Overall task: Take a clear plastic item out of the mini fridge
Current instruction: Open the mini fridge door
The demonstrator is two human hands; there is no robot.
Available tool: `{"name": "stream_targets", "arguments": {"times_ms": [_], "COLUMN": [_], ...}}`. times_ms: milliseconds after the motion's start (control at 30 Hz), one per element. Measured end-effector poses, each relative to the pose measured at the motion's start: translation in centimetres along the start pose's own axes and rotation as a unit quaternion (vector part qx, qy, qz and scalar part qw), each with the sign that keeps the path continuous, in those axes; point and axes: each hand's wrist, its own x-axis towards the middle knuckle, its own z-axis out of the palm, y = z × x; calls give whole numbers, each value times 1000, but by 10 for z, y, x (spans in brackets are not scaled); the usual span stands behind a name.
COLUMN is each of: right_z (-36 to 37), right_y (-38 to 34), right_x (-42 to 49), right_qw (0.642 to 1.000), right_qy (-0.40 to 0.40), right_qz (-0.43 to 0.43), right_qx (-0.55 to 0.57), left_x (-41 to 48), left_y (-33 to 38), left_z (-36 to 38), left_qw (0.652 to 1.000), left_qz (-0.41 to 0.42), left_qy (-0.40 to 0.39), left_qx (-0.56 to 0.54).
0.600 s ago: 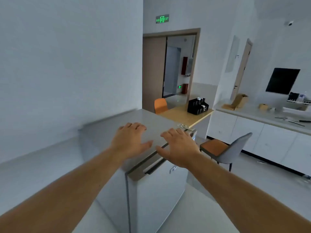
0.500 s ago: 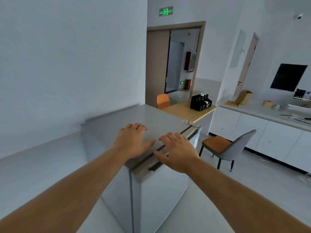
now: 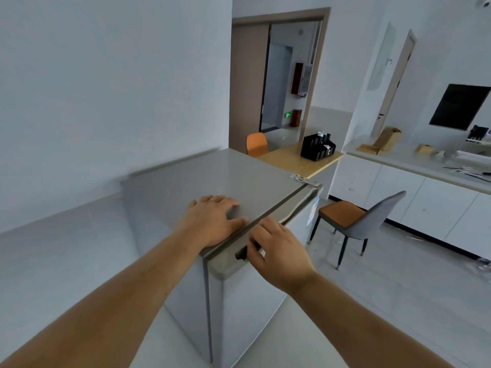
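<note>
Reaching forward at frame centre, I rest my left hand [image 3: 212,221] flat, fingers spread, on the grey metal mini fridge [image 3: 212,179]; my right hand [image 3: 279,251] curls into its door's dark recessed handle [image 3: 243,254]. The door is shut, the clear plastic item unseen.

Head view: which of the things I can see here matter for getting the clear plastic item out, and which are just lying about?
For the job:
mini fridge, door shut
recessed door handle
right hand, fingers curled at the handle
left hand, flat on the fridge top
The clear plastic item is not in view.

Lying about:
grey chair
orange chair
black organiser on the wooden table
white counter
</note>
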Motion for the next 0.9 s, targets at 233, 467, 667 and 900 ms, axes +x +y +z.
{"name": "stream_targets", "arguments": {"times_ms": [233,467,667,900], "right_z": [-14,-50,-56,-63], "right_y": [-6,-10,-4,-2], "right_x": [-4,9,-11,-7], "right_qw": [998,997,994,974], "right_qy": [-55,-54,-99,-167], "right_qz": [19,35,48,154], "right_qx": [0,-30,-15,-20], "left_x": [-1,-2,-5,-4], "left_y": [0,5,9,26], "left_z": [-4,-3,-10,-9], "left_qw": [999,1000,999,999], "left_qz": [16,6,3,-13], "left_qy": [-32,-26,-40,-30], "left_qx": [-9,-10,-8,3]}}
